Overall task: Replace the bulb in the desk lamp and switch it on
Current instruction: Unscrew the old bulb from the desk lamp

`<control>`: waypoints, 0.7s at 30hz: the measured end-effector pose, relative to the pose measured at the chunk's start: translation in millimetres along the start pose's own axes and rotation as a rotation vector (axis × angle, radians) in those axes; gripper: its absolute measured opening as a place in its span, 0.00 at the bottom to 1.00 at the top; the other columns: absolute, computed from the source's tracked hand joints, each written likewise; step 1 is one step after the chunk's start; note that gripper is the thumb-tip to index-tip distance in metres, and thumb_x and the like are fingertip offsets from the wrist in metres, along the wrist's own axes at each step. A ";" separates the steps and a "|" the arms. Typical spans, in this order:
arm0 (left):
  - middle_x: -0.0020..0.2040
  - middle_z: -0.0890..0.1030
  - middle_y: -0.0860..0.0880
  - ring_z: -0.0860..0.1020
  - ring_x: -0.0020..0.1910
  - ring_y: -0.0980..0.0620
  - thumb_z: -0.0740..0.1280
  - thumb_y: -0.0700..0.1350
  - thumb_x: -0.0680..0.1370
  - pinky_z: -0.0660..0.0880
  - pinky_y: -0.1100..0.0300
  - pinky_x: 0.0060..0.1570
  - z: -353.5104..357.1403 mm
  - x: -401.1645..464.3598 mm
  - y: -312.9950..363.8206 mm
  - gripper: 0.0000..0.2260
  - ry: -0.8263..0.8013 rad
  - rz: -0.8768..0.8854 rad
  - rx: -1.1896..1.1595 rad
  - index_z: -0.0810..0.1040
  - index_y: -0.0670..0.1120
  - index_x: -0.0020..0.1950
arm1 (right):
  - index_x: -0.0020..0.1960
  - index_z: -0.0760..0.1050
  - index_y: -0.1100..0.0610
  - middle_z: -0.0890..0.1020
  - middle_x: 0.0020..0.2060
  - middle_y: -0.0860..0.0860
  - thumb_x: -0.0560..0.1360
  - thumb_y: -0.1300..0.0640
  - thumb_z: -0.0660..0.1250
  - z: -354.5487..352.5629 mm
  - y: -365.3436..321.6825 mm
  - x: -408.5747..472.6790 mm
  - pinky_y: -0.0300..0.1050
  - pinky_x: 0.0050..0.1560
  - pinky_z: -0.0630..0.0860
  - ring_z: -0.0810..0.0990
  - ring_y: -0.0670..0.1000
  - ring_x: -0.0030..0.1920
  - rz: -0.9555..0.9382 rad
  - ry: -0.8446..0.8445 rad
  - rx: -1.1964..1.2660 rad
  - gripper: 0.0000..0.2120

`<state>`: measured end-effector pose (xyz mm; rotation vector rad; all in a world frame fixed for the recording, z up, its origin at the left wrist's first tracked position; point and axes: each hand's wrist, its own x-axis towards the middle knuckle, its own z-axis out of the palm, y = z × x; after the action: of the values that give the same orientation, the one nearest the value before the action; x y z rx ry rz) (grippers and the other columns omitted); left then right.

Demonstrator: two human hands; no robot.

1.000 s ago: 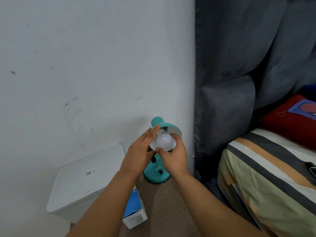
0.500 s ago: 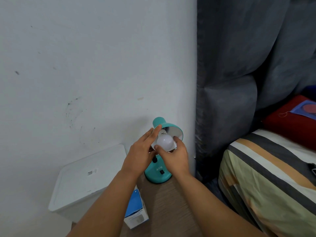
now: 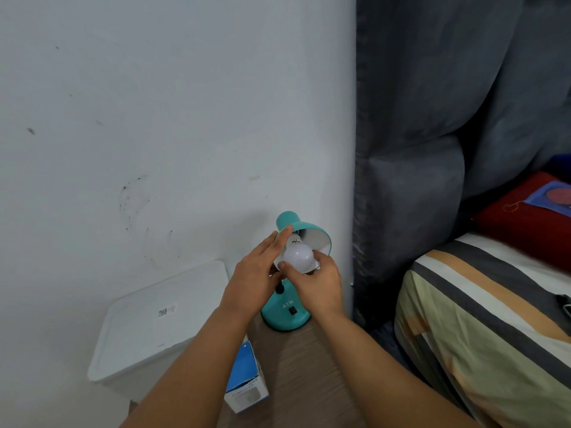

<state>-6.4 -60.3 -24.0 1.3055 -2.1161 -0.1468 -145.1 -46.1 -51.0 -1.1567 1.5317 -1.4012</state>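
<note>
The right hand (image 3: 318, 285) grips the white bulb (image 3: 299, 256) with thumb and fingers at the mouth of the teal lamp's (image 3: 285, 315) shade (image 3: 304, 231). The left hand (image 3: 256, 273) steadies the shade, fingers flat against its rim, holding nothing closed. The lamp stands on a wooden table (image 3: 309, 366) beside a blue box (image 3: 245, 378).

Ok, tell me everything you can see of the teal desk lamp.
The desk lamp is glossy teal, with a round base lettered ATN carrying a black switch. Its white-lined shade tilts toward the camera. It stands on the wooden surface by the wall. The left hand steadies the shade; the right hand grips the unlit white bulb.
</note>
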 end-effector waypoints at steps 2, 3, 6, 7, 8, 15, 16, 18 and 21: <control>0.77 0.68 0.52 0.76 0.66 0.53 0.73 0.37 0.75 0.77 0.53 0.62 0.4 0.4 -0.5 0.44 0.004 -0.006 -0.003 0.52 0.71 0.77 | 0.55 0.77 0.51 0.79 0.53 0.50 0.67 0.43 0.78 -1.7 -1.1 1.0 0.39 0.45 0.75 0.80 0.51 0.52 -0.003 0.000 -0.018 0.22; 0.77 0.68 0.52 0.76 0.66 0.53 0.73 0.37 0.75 0.77 0.53 0.62 0.2 0.4 -0.9 0.45 0.007 -0.010 -0.009 0.52 0.72 0.76 | 0.57 0.77 0.52 0.79 0.53 0.50 0.68 0.45 0.78 -1.7 -1.6 1.4 0.37 0.45 0.74 0.80 0.51 0.52 -0.006 0.002 -0.019 0.23; 0.76 0.68 0.51 0.75 0.67 0.53 0.75 0.40 0.75 0.77 0.52 0.63 0.4 -0.1 -2.0 0.45 0.012 -0.002 -0.012 0.52 0.72 0.76 | 0.61 0.74 0.51 0.78 0.56 0.49 0.71 0.54 0.77 0.5 -2.2 -1.1 0.39 0.50 0.76 0.79 0.50 0.55 -0.037 0.035 -0.015 0.21; 0.76 0.68 0.51 0.74 0.69 0.52 0.75 0.41 0.75 0.76 0.51 0.63 0.8 -0.2 -2.6 0.44 0.010 0.004 -0.013 0.52 0.71 0.77 | 0.61 0.73 0.49 0.77 0.58 0.49 0.72 0.57 0.76 1.9 -1.5 -2.7 0.42 0.54 0.78 0.79 0.51 0.56 -0.043 0.054 -0.007 0.21; 0.76 0.68 0.51 0.74 0.69 0.51 0.75 0.41 0.75 0.76 0.51 0.63 1.2 -0.2 -2.9 0.44 0.007 0.008 -0.019 0.52 0.70 0.77 | 0.61 0.71 0.48 0.77 0.59 0.49 0.73 0.58 0.74 2.7 -0.3 -3.7 0.45 0.56 0.79 0.79 0.52 0.57 -0.041 0.065 0.000 0.20; 0.76 0.69 0.51 0.74 0.69 0.52 0.74 0.37 0.74 0.77 0.53 0.63 1.3 0.5 -2.3 0.46 0.011 0.021 0.004 0.52 0.69 0.78 | 0.58 0.76 0.50 0.78 0.55 0.51 0.70 0.51 0.73 -3.9 -8.9 0.9 0.31 0.34 0.68 0.78 0.47 0.48 0.055 -0.041 -0.006 0.17; 0.76 0.69 0.51 0.75 0.68 0.52 0.74 0.37 0.74 0.77 0.53 0.62 1.1 0.7 -2.3 0.46 0.009 0.018 0.006 0.52 0.69 0.78 | 0.58 0.76 0.50 0.78 0.55 0.50 0.70 0.48 0.74 -4.6 -8.5 1.3 0.30 0.34 0.67 0.78 0.46 0.47 0.051 -0.043 -0.012 0.18; 0.76 0.68 0.51 0.76 0.67 0.51 0.74 0.37 0.74 0.77 0.53 0.62 0.8 0.7 -2.5 0.46 0.004 0.011 0.016 0.51 0.70 0.77 | 0.59 0.76 0.52 0.77 0.56 0.49 0.70 0.44 0.75 -4.7 -7.2 1.2 0.30 0.35 0.67 0.76 0.45 0.47 0.052 -0.047 -0.021 0.22; 0.76 0.68 0.51 0.77 0.66 0.50 0.73 0.39 0.75 0.76 0.53 0.63 0.5 -0.3 -2.3 0.45 -0.001 0.011 0.015 0.51 0.71 0.77 | 0.58 0.77 0.53 0.78 0.54 0.49 0.69 0.40 0.76 -4.9 -10.0 -1.0 0.28 0.32 0.66 0.76 0.42 0.43 0.059 -0.050 -0.034 0.24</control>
<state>-4.8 -61.3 -25.5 1.3023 -2.1290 -0.1266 -148.1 -43.5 -40.6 -1.1491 1.5481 -1.3027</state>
